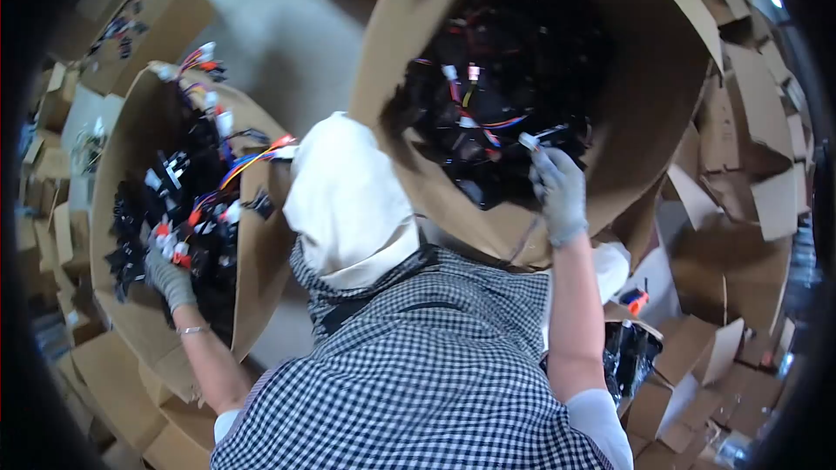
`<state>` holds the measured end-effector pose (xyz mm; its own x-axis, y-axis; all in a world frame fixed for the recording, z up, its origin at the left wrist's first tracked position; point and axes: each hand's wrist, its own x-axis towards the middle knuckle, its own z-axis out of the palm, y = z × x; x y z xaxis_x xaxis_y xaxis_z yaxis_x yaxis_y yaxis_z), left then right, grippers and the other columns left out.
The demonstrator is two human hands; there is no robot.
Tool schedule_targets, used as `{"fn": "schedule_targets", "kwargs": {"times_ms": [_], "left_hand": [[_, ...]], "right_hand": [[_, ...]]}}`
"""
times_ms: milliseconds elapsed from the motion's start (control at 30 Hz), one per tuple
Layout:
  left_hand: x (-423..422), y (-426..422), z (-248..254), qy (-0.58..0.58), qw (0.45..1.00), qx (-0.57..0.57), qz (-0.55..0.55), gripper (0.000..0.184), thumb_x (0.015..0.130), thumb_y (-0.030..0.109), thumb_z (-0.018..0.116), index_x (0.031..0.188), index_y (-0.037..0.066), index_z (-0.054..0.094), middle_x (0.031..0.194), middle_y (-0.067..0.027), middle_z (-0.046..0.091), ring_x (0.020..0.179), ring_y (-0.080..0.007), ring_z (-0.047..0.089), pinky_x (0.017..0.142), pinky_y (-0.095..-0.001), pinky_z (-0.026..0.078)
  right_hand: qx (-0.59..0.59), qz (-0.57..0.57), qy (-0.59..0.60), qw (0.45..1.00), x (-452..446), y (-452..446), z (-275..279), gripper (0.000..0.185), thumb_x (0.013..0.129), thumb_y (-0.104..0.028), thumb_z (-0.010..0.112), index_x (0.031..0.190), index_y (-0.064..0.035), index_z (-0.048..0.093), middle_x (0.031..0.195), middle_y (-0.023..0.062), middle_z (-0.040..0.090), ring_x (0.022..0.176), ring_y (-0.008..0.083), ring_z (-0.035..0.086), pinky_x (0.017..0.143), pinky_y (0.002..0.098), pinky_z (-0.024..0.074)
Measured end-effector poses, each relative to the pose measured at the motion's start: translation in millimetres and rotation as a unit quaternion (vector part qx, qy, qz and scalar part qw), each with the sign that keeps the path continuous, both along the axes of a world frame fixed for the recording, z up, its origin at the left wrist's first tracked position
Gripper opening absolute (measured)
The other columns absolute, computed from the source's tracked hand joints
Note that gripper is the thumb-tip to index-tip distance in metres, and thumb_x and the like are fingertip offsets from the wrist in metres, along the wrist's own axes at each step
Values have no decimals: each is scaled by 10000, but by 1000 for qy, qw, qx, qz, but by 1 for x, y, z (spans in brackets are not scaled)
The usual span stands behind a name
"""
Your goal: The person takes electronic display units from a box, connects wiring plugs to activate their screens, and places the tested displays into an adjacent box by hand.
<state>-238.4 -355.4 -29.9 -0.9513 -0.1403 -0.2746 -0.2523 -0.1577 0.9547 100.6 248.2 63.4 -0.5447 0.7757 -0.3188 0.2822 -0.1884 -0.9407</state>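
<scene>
My left hand [171, 282], in a grey glove, reaches into the left cardboard box [261, 252]. Its fingers are closed at a wire harness with red and white connectors [178, 252]; the fingertips are partly hidden. Black-wrapped harnesses fill this box, and a bundle of coloured wires [248, 165] hangs over its right side. My right hand [560, 194], also gloved, is over the near side of the large cardboard box [653, 113]. Between its thumb and fingers is a small white connector [529, 141]. Beneath it lies a dark heap of black-wrapped harnesses [514, 61].
My white-covered knee [348, 196] sits between the two boxes. Several cardboard boxes [740, 270] crowd the right side, with more on the left [104, 374]. A black plastic bundle [631, 352] lies beside my right arm. Grey floor [270, 26] shows at the top.
</scene>
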Motion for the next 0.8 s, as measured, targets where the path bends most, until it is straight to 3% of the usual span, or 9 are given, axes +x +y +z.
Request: {"fn": "schedule_targets", "kwargs": {"times_ms": [133,200,233,300,367,433,567,700,800], "left_hand": [[44,72,77,1,936,-347,50,207,889,258,583,969,67,571,739,-11,523,578,-129,518,493,-281,430],[64,75,104,75,749,-653,-83,268,884,197,570,1098,35,554,936,-93,589,736,-219,585,659,-337,499],[79,83,121,107,487,-846,-188,324,877,139,557,1177,21,533,1043,-129,592,856,-272,605,770,-373,502],[92,118,139,332,513,-775,-163,448,815,72,578,1254,22,501,1184,-177,545,1044,-335,553,905,-425,436],[126,210,170,355,728,-564,-162,414,789,62,595,1197,23,543,1161,-190,561,1029,-353,557,899,-405,440],[158,266,172,344,781,-414,-316,382,786,91,596,1158,13,562,1136,-183,579,1033,-338,563,886,-392,443],[197,344,116,340,704,-193,-593,325,793,128,596,1096,12,594,1044,-157,611,982,-314,579,849,-401,451],[221,402,101,399,674,-189,-592,298,800,130,601,1071,6,605,1042,-162,619,979,-306,584,858,-397,451],[219,426,96,396,743,-178,-510,268,819,69,593,1081,12,600,982,-127,627,648,-155,600,586,-274,487]], "right_hand": [[249,50,-130,958,-50,28,-74,171,868,-210,567,897,-72,663,777,89,645,650,238,609,621,346,484],[465,238,-244,817,-72,36,-110,197,844,-262,553,886,-117,680,1008,125,627,970,327,577,838,415,458],[503,301,-230,777,-77,31,-121,213,849,-280,546,878,-113,674,1060,134,608,1015,344,557,848,411,457],[442,220,-207,845,-85,19,-156,209,847,-288,548,865,-119,670,1011,133,622,956,347,576,826,415,463],[353,244,-244,870,-87,13,-128,205,847,-285,549,863,-118,666,981,133,627,919,345,586,815,421,465],[260,264,-282,885,-75,5,-111,201,848,-283,549,860,-117,662,951,133,631,881,343,596,803,428,468],[419,214,-181,864,-17,-40,-86,198,858,-298,545,838,-124,639,851,122,616,790,302,614,674,394,497],[477,233,-230,816,19,-75,-33,84,816,-204,595,819,-124,620,804,104,579,712,291,604,607,402,491],[568,54,-131,811,33,-41,-13,38,772,-120,625,804,-101,616,768,115,554,659,302,574,574,410,473]]}}
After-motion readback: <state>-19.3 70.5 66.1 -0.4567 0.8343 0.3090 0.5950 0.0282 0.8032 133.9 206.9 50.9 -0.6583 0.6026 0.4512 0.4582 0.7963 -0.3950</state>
